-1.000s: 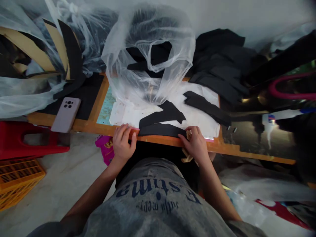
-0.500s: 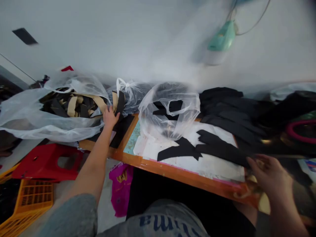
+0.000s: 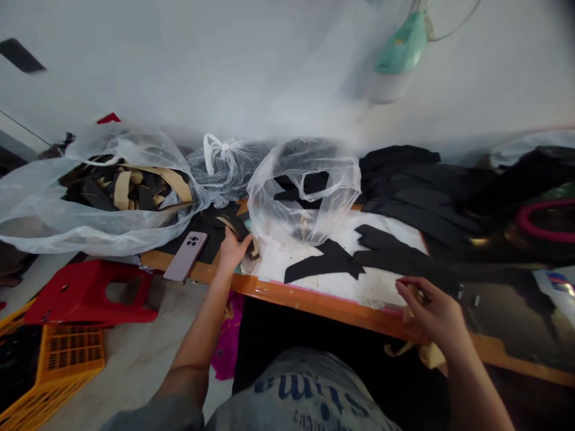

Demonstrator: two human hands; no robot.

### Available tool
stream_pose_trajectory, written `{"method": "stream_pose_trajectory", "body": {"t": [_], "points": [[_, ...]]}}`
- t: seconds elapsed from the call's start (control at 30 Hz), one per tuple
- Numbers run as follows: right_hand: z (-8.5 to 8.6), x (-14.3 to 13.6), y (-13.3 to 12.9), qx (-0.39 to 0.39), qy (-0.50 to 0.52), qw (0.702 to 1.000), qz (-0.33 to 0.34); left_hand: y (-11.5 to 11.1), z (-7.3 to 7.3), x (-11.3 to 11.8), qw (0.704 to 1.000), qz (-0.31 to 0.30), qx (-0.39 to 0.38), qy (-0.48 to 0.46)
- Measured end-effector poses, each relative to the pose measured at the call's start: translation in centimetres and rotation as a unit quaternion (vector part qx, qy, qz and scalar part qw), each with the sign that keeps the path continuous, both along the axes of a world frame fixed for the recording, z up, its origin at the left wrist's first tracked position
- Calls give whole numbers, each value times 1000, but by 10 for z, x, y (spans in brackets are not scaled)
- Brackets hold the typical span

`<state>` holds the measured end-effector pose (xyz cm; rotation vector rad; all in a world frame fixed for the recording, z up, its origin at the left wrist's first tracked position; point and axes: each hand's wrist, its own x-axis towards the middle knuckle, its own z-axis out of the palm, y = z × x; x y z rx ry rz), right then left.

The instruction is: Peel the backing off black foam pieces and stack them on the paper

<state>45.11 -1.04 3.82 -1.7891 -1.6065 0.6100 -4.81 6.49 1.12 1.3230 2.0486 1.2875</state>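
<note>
My left hand (image 3: 232,248) is closed round a curved strip (image 3: 233,226), black on one side and tan on the other, above the left part of the bench. At the bench's front edge, the fingers of my right hand (image 3: 426,305) are pinched together. Thin tan strips (image 3: 431,354) hang below that hand and seem to be held in its palm, partly hidden. Flat black cut pieces (image 3: 321,261) lie on a white sheet (image 3: 381,286) between the hands. An open clear plastic bag (image 3: 263,200) with black pieces inside stands behind them.
At left, a large plastic bag (image 3: 108,230) is full of black and tan strips. A phone (image 3: 186,256) overhangs the bench edge. A red stool (image 3: 85,293) and yellow crate (image 3: 74,353) stand below. Black pieces (image 3: 404,185) are piled at back right; a teal lamp (image 3: 402,45) hangs above.
My left hand has moved right and nearer from the strip-filled bag, taking a strip along and uncovering the phone. My right hand has let go of the black piece and moved left with tan strips.
</note>
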Motion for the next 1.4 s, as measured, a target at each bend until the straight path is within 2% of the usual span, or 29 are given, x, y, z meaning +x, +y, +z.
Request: {"method": "stream_pose_trajectory", "body": {"t": [0.07, 0.1, 0.13, 0.17, 0.23, 0.27, 0.33, 0.4, 0.47, 0.53, 0.6, 0.73, 0.87, 1.0, 1.07, 1.17, 1.23, 1.33, 1.4], "points": [[4, -14, 0, 1, 9, 999, 36, -29, 2, 11, 997, 22, -22, 63], [7, -22, -1, 1, 14, 999, 52, -39, 6, 14, 992, 14, -29, 125], [10, -30, -1, 0, 19, 998, 68, -46, 10, 15, 981, -21, -32, 192], [12, -39, -2, -2, 24, 996, 84, -50, 14, 15, 962, -81, -35, 259], [17, -57, -5, -10, 35, 992, 118, -51, 21, 10, 906, -227, -44, 353], [18, -67, -8, -17, 40, 990, 135, -49, 24, 6, 883, -285, -51, 369], [19, -85, -12, -33, 44, 984, 172, -46, 26, -2, 859, -332, -70, 383], [17, -101, -13, -50, 12, 978, 204, -45, 28, -6, 856, -326, -85, 392], [16, -113, -8, -58, -66, 976, 197, -46, 29, -6, 853, -330, -78, 398], [16, -122, 5, -64, -154, 972, 164, -48, 31, -1, 850, -335, -38, 405], [17, -128, 23, -78, -207, 961, 165, -50, 32, 6, 856, -314, 12, 409], [20, -136, 54, -137, -245, 933, 224, -55, 30, 23, 881, -248, 82, 393], [20, -130, 52, -151, -250, 927, 237, -73, 23, 44, 885, -263, 140, 357], [19, -119, 34, -147, -247, 918, 273, -99, 19, 77, 891, -305, 103, 320], [17, -118, 31, -143, -244, 926, 250, -102, 18, 92, 894, -317, 79, 307], [14, -124, 36, -148, -236, 946, 165, -88, 17, 111, 896, -328, 34, 298], [13, -129, 44, -162, -223, 952, 135, -74, 16, 119, 886, -350, 4, 303], [14, -133, 52, -165, -205, 954, 141, -57, 15, 127, 870, -382, -14, 311], [14, -132, 50, -152, -197, 954, 166, -54, 15, 130, 864, -393, -20, 313]]}}
